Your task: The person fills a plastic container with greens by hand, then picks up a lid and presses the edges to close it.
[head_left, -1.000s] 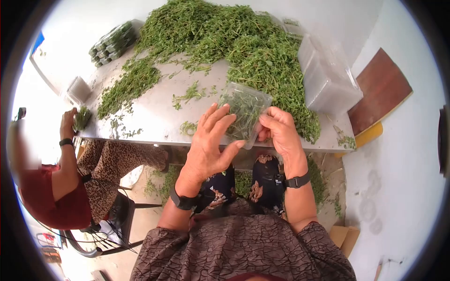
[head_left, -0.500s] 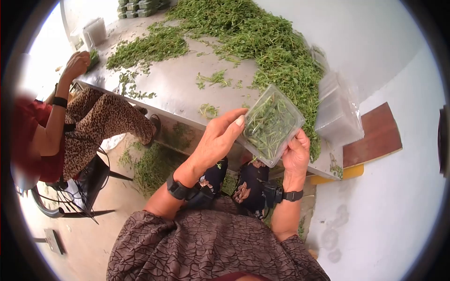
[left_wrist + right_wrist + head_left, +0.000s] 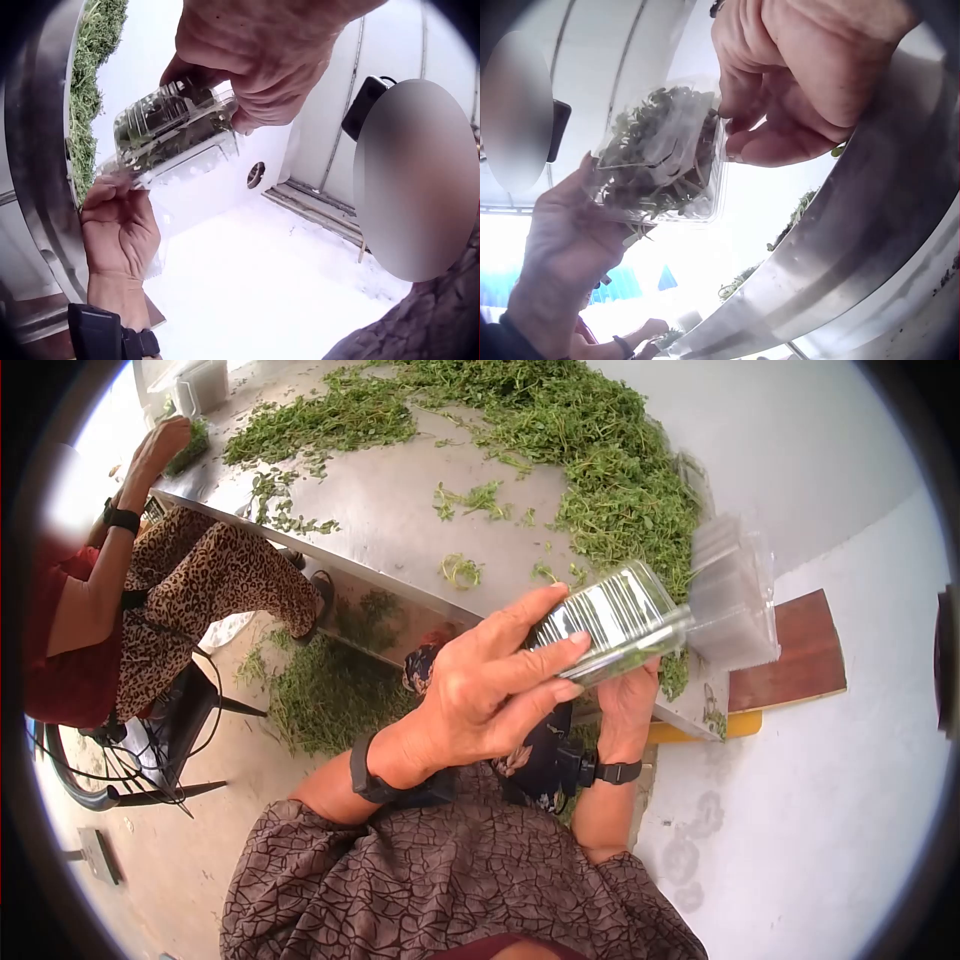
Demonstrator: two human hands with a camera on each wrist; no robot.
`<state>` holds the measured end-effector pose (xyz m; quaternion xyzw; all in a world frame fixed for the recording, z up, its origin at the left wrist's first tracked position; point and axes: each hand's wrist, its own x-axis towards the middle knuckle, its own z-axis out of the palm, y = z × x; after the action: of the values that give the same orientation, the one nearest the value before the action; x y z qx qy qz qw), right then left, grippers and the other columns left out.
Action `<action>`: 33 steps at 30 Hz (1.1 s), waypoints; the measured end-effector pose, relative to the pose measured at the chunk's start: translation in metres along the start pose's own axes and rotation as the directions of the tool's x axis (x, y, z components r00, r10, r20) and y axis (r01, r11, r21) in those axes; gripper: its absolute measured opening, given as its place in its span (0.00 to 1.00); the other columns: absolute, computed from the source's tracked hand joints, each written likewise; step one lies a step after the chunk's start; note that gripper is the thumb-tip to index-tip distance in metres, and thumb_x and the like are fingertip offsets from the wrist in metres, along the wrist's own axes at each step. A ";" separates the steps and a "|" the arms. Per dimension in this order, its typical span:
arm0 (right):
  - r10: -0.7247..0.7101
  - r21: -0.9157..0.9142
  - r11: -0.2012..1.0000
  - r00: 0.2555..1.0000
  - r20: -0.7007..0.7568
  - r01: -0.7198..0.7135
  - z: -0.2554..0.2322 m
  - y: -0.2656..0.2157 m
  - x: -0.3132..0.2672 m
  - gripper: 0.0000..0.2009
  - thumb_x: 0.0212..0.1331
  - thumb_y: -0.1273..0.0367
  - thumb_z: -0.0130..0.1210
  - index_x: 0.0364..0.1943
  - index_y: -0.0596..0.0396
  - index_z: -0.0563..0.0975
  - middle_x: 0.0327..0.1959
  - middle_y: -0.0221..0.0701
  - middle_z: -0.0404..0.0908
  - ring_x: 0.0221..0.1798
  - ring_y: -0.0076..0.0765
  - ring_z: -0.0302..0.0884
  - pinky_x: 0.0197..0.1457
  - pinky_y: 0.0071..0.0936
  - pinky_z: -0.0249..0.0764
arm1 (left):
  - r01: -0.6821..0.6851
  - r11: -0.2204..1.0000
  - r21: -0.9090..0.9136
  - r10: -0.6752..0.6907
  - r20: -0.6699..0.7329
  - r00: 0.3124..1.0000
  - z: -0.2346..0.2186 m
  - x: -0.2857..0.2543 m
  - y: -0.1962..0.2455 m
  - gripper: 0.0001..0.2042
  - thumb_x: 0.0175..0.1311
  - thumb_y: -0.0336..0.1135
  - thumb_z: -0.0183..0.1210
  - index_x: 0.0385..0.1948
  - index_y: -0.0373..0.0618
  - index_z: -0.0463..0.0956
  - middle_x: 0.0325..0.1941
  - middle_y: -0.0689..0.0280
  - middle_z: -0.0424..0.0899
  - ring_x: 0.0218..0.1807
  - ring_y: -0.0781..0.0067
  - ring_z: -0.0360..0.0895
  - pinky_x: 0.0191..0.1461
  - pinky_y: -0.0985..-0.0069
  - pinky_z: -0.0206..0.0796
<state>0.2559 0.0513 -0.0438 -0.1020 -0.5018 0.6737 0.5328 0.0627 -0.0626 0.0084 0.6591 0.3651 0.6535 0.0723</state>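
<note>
Between my two hands a clear plastic clamshell box (image 3: 615, 615) is tilted with a ribbed face toward the head camera. Leafy green sprigs (image 3: 660, 142) fill it, and a few stems poke out along its lower edge in the right wrist view. My left hand (image 3: 490, 685) grips one end, fingers over the ribbed face. At the other end, my right hand (image 3: 630, 700) pinches the rim, partly hidden behind the box in the head view. The box is off the table, above its near edge.
A large heap of greens (image 3: 620, 470) covers the back of the metal table (image 3: 390, 490). Stacked empty clamshells (image 3: 730, 595) stand at the right. On the left sits another person (image 3: 80, 640) handling greens. More greens (image 3: 320, 690) lie on the floor.
Both hands have lifted the box and tipped it from its flat face to its ribbed one. The left hand's fingers have moved over it. The head view has shifted.
</note>
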 end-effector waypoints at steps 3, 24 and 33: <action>-0.010 0.020 1.000 0.999 -0.050 0.011 -0.001 0.000 -0.004 0.19 0.60 0.74 0.55 0.56 0.59 0.70 0.53 0.36 0.77 0.54 0.36 0.76 0.57 0.36 0.75 | -0.101 0.995 0.025 0.101 0.007 0.995 0.001 -0.004 -0.003 0.21 0.45 0.26 0.67 0.47 0.42 0.79 0.57 0.39 0.71 0.55 0.41 0.74 0.55 0.61 0.70; 0.156 -0.179 0.950 0.884 -0.441 -0.256 0.034 -0.015 -0.013 0.28 0.69 0.50 0.37 0.65 0.52 0.63 0.65 0.32 0.67 0.65 0.33 0.64 0.65 0.32 0.66 | -0.180 0.983 -0.021 0.181 0.148 0.972 0.002 -0.010 -0.016 0.13 0.37 0.18 0.60 0.30 0.38 0.76 0.57 0.45 0.72 0.60 0.44 0.71 0.67 0.49 0.54; -0.092 -0.218 0.974 0.991 -0.096 0.069 0.017 -0.001 0.002 0.15 0.64 0.71 0.49 0.53 0.64 0.74 0.45 0.35 0.80 0.45 0.29 0.79 0.47 0.24 0.77 | 0.047 0.994 -0.099 -0.041 0.055 0.998 -0.001 -0.016 -0.023 0.09 0.46 0.21 0.61 0.31 0.39 0.75 0.59 0.44 0.71 0.60 0.48 0.71 0.64 0.63 0.61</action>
<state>0.2447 0.0430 -0.0341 -0.1738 -0.5461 0.5872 0.5716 0.0551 -0.0550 -0.0174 0.6637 0.3443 0.6514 0.1292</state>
